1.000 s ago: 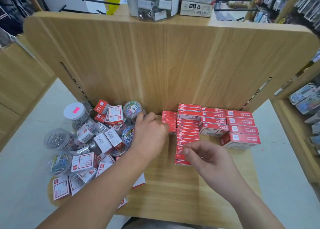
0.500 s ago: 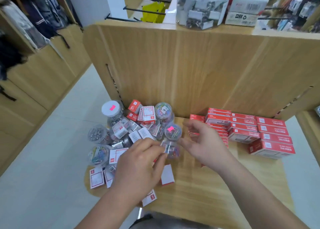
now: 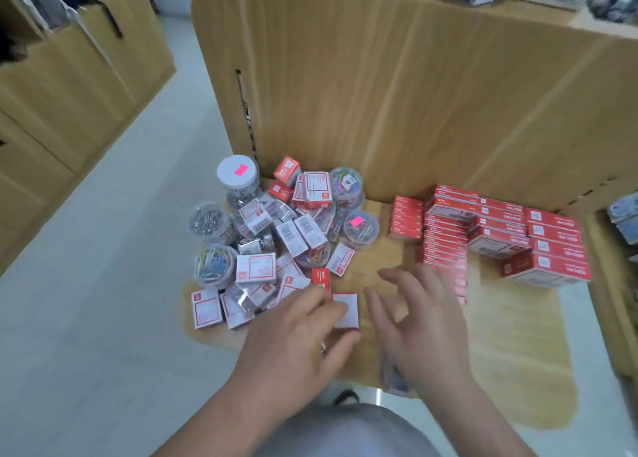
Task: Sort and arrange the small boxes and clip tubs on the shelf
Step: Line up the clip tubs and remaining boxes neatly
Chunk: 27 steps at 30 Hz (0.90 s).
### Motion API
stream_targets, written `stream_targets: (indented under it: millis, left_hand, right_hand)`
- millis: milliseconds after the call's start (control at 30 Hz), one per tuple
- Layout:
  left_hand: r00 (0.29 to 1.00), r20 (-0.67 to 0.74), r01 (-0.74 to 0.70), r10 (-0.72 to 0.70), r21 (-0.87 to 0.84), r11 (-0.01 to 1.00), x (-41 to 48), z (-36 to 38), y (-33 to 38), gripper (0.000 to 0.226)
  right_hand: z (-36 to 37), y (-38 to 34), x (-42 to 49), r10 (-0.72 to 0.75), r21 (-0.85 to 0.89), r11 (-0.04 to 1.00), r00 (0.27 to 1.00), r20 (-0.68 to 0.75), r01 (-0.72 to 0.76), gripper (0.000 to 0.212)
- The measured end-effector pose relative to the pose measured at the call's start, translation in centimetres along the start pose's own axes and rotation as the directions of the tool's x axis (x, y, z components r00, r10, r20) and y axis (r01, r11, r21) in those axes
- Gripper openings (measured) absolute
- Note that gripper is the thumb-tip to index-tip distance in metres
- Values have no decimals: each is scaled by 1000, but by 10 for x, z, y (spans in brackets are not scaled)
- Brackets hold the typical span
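A jumbled heap of small red-and-white boxes and clear clip tubs covers the left part of the wooden shelf. Red boxes stand in neat rows and stacks on the right. My left hand pinches one small red-and-white box at the heap's near edge, fingers on top and thumb under it. Just to the right of that box hovers my right hand, fingers spread and relaxed, holding nothing.
A tall white-lidded tub with a pink sticker stands at the heap's back left. The upright wooden back panel closes the shelf behind. Larger red boxes fill the far right. The floor drops away left of the shelf.
My view has swung right and down. My left hand slid from the heap's middle to its near edge and took hold of a small box. My right hand pulled back from the clip tubs.
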<state>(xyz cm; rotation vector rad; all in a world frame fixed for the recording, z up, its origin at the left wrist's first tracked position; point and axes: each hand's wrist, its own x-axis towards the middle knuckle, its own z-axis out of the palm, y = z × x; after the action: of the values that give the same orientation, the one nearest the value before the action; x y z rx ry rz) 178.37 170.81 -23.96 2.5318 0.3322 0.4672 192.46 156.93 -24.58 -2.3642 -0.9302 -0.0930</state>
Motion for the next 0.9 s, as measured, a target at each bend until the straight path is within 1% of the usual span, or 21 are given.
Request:
stream_targets:
  millis: [67, 100, 167, 233, 267, 367, 467, 533, 600, 700, 733, 800, 833, 900]
  left_hand:
    - [990, 94, -109, 105, 42, 993, -6, 24, 13, 15]
    - [981, 141, -140, 132, 47, 989, -10, 34, 17, 14]
    - [976, 186, -119, 108, 48, 992, -9, 43, 17, 15]
    - [982, 173, -86, 77, 43, 995, 0, 41, 14, 17]
    - [984, 166, -73, 66, 37, 997, 5, 39, 13, 17]
    - [983, 174, -55, 53, 4, 998, 12, 34, 9, 16]
    - [984, 173, -34, 32, 8, 999, 1, 26, 2, 13]
    - [987, 160, -15, 17, -9, 1000, -9, 21, -2, 11]
    - [992, 129, -8, 15, -56, 998, -20, 18, -6, 11]
    - [994, 104, 43, -34, -81, 996, -37, 11, -13, 13]
    - [992, 103, 75, -66, -83, 994, -43, 8, -17, 12]
    - [986, 107, 135, -126, -82, 987, -56, 5, -24, 14]
    - [982, 115, 158, -148, -83, 984, -61, 3, -28, 15]
    - [979, 114, 181, -171, -91, 979, -66, -1, -35, 14]
  right_hand:
    - [12, 7, -41, 37, 7, 999, 999, 4, -37, 12]
    - [19, 13, -50, 43, -6, 999, 999, 17, -43, 10]
    - [24, 19, -49, 90, -59, 994, 996, 24, -89, 7]
    - [20, 18, -41, 176, -91, 981, 984, 37, -172, 11]
    - [17, 17, -40, 185, -93, 979, 981, 52, -180, 15]
    - [11, 18, -45, 88, -94, 993, 989, 122, -77, 16]
    - [1, 23, -53, 69, -62, 997, 964, 259, -55, 47]
    - [-3, 24, -55, 43, -16, 999, 947, 319, -40, 59]
    - [-2, 21, -55, 39, 41, 998, 947, 319, -55, 59]
    - [2, 10, -49, 123, 124, 978, 949, 291, -165, 54]
    - [5, 9, -47, 120, 119, 980, 953, 277, -157, 52]
    - [12, 8, -47, 68, 60, 995, 968, 243, -85, 50]
    - [15, 8, -47, 42, 11, 999, 969, 242, -46, 53]
    - [17, 6, -45, 27, -100, 995, 962, 273, 1, 67]
